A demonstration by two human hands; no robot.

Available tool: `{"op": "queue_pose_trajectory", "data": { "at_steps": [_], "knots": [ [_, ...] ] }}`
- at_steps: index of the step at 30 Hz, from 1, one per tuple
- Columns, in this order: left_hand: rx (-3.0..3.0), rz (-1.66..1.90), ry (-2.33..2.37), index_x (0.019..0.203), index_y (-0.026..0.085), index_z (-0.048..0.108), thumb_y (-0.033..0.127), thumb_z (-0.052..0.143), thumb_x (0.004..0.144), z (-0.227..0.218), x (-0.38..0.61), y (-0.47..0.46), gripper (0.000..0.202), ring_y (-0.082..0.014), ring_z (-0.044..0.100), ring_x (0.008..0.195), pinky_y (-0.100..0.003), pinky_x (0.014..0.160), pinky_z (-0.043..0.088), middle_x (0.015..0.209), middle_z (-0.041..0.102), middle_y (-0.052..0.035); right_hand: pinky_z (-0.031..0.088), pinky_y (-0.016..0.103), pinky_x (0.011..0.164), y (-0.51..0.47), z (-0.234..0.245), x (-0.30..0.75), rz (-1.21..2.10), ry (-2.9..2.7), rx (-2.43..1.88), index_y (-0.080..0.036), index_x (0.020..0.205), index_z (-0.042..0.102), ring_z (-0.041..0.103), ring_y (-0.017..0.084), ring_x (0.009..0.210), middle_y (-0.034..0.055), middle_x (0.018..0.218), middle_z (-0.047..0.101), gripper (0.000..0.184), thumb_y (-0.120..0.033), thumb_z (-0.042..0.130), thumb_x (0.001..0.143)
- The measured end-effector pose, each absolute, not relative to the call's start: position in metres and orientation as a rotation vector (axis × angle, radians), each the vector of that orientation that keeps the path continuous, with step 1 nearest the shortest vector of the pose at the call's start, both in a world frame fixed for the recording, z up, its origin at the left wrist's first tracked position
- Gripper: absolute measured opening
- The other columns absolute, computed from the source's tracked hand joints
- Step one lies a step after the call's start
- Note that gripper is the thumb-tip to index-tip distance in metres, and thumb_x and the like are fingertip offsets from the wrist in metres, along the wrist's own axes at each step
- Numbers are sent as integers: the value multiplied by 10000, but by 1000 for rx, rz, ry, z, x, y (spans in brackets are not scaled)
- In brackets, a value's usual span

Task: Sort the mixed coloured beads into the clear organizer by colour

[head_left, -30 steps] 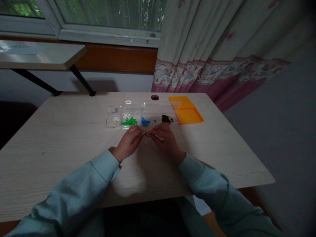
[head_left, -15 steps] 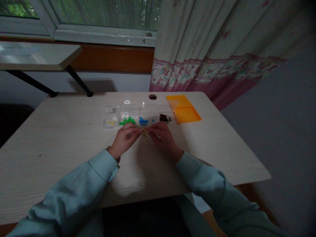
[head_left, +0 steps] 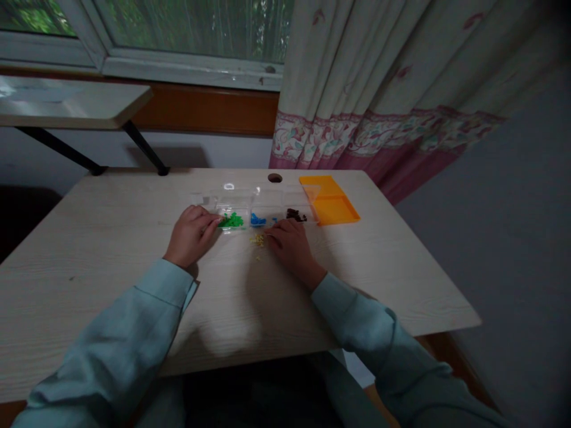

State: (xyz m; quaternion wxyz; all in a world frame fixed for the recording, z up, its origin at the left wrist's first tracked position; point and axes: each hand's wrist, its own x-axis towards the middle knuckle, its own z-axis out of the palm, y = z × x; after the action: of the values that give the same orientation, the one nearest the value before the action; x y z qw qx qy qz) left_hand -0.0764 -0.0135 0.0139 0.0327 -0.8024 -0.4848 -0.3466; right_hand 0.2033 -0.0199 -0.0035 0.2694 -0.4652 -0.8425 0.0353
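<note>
My left hand (head_left: 191,235) is closed in a pinch at the left edge of the small green pieces (head_left: 232,220); what its fingertips hold, if anything, is too small to make out. It covers the clear box's left-hand compartment. My right hand (head_left: 292,244) is pinched just right of a little heap of pale yellow pieces (head_left: 259,240) on the table; anything between its fingers is too small to name. Behind the hands lies the clear divided box (head_left: 270,196), where blue pieces (head_left: 257,220) and dark brown pieces (head_left: 295,214) sit in separate compartments.
An orange open case (head_left: 334,208) lies at the right, partly under the clear box. A round hole (head_left: 275,178) pierces the table (head_left: 366,279) near its back edge. A raised shelf (head_left: 75,104) stands on black legs at the back left, and a curtain (head_left: 348,131) hangs behind.
My hands were together over the yellow heap. The left has moved left and back to the green pieces, uncovering the heap; the right has stayed almost in place.
</note>
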Motion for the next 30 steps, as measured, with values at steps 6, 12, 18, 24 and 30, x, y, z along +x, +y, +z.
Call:
{"op": "queue_pose_trajectory", "data": {
  "at_steps": [6, 12, 18, 24, 30],
  "knots": [
    [-2402, -947, -1532, 883, 195, 702, 355, 478, 929, 14, -109, -7, 279, -233, 509, 799, -397, 777, 429, 781, 566, -76, 373, 384, 849, -20, -1, 196, 35, -2338, -1276, -226, 949, 728, 479, 235, 955, 80, 942, 624, 189, -309, 561, 918],
    [-2373, -886, -1538, 929, 223, 695, 371, 454, 934, 11, -125, -4, 283, -234, 510, 809, -380, 770, 420, 808, 569, -71, 368, 389, 863, -21, 1, 197, 46, -2329, -1310, -225, 905, 713, 488, 240, 963, 68, 954, 633, 133, -277, 590, 900],
    [-2408, -833, -1519, 989, 227, 702, 372, 441, 938, 7, -134, -2, 303, -236, 518, 829, -383, 779, 429, 824, 579, -70, 377, 386, 856, -21, 1, 198, 55, -2332, -1278, -214, 844, 694, 499, 234, 933, 66, 920, 643, 109, -248, 601, 888],
    [-2336, -888, -1571, 1036, 194, 696, 372, 439, 966, 10, -132, -5, 321, -215, 513, 812, -376, 773, 427, 814, 552, -60, 403, 392, 867, -18, -1, 200, 123, -2240, -1243, -200, 859, 675, 521, 230, 921, 69, 902, 641, 85, -215, 593, 875],
    [-2418, -1179, -1465, 1044, 227, 683, 307, 492, 955, 15, -79, -21, 225, -207, 518, 821, -372, 754, 435, 817, 563, -51, 455, 350, 818, -21, 1, 198, 415, -1931, -1128, -198, 858, 616, 549, 193, 867, 59, 867, 618, 89, -222, 535, 885]
  ]
}}
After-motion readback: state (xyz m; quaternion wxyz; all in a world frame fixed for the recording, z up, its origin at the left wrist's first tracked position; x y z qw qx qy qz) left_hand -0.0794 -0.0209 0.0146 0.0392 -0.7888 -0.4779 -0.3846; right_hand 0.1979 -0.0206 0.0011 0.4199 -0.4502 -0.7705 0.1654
